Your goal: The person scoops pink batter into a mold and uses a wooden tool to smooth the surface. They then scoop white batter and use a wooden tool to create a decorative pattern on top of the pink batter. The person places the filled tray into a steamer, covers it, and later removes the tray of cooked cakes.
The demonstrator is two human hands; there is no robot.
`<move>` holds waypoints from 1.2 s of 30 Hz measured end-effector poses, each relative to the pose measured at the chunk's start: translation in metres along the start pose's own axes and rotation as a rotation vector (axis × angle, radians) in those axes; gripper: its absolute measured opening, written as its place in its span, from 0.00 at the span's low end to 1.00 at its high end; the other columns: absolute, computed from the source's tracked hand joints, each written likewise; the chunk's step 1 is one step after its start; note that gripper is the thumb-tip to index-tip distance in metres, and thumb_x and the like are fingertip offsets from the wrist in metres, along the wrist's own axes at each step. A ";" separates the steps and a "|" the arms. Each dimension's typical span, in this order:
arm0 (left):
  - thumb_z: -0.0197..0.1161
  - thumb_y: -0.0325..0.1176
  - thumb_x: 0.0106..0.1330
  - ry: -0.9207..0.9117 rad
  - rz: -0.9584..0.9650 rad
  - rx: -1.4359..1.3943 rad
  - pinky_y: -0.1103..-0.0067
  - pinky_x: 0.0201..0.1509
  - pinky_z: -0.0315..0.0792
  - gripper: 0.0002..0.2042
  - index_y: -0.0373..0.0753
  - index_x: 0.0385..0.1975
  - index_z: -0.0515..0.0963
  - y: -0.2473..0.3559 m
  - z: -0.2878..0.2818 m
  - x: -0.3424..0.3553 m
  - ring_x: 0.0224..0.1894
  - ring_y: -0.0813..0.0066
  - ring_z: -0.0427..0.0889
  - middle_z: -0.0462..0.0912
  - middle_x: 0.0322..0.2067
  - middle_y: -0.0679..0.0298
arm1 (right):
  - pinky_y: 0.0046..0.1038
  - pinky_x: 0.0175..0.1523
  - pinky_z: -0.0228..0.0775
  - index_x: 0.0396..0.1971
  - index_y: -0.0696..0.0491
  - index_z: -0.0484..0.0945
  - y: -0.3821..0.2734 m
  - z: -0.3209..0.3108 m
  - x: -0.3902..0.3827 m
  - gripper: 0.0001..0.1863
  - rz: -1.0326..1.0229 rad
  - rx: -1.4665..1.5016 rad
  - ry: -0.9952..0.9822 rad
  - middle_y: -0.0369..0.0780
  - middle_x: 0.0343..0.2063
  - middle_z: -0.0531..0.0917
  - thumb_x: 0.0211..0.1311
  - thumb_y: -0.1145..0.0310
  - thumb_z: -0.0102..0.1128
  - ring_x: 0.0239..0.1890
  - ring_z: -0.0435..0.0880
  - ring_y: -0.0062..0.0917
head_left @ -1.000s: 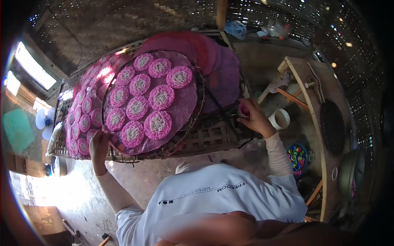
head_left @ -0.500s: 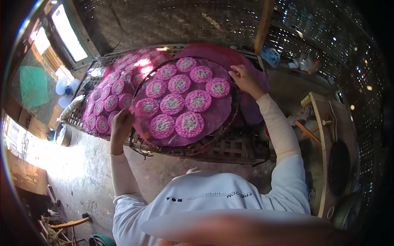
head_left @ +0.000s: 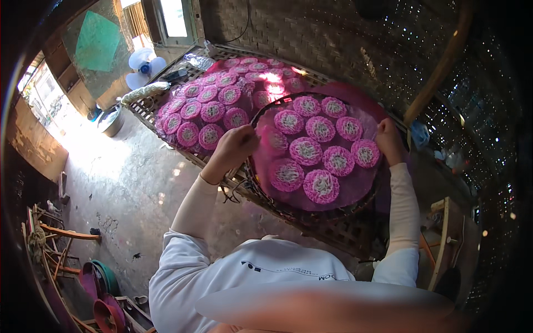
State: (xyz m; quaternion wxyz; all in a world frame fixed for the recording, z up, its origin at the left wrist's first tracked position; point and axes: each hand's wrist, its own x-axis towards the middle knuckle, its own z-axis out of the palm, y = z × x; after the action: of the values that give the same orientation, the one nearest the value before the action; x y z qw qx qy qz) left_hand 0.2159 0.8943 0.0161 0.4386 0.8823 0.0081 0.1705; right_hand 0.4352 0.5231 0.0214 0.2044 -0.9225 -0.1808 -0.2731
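Now both hands grip a round woven tray point(head_left: 311, 213) from opposite sides. The left hand point(head_left: 236, 145) is clenched on the tray's near-left rim, fingers curled over the edge, though how far they wrap under it is hard to tell from this angle. The right hand point(head_left: 390, 141) clasps the far-right rim, thumb side toward the tray's middle. Between the two hands, the tray carries a pink cloth point(head_left: 355, 191) set with round pink noodle nests point(head_left: 322, 185), each with a pale centre, lying close together in rows. Beneath the tray is a bamboo lattice table point(head_left: 333, 233). Just beyond the left hand, more nests of the same kind point(head_left: 214, 111) lie spread on the same table, some lit by sun. Farther out past the left hand, a small white fan point(head_left: 143, 61) stands near the wall.
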 end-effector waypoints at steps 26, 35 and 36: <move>0.55 0.55 0.57 0.654 -0.040 0.668 0.69 0.45 0.68 0.25 0.41 0.46 0.68 -0.149 -0.158 0.214 0.40 0.59 0.77 0.79 0.35 0.55 | 0.38 0.42 0.69 0.32 0.58 0.76 -0.154 0.141 0.203 0.12 -0.034 -0.137 -0.108 0.48 0.33 0.79 0.51 0.66 0.54 0.39 0.78 0.40; 0.55 0.54 0.56 0.029 -0.094 0.288 0.60 0.58 0.50 0.32 0.44 0.58 0.60 -0.075 -0.019 0.019 0.57 0.58 0.57 0.62 0.53 0.57 | 0.36 0.41 0.68 0.31 0.56 0.77 -0.048 -0.008 0.036 0.16 0.020 -0.041 -0.437 0.47 0.30 0.79 0.47 0.58 0.61 0.37 0.78 0.41; 0.55 0.54 0.56 0.013 -0.111 0.211 0.61 0.59 0.50 0.33 0.44 0.59 0.59 -0.082 -0.009 0.014 0.57 0.59 0.57 0.61 0.53 0.56 | 0.36 0.42 0.68 0.33 0.56 0.77 -0.032 -0.018 0.014 0.18 0.102 -0.023 -0.460 0.47 0.31 0.79 0.48 0.57 0.61 0.38 0.78 0.40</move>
State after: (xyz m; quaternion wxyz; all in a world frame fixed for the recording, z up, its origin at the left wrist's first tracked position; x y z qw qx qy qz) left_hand 0.2371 0.9534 -0.0387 0.3521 0.9206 0.0778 0.1496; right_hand 0.4240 0.5445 0.0524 0.1608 -0.9706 -0.1729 -0.0473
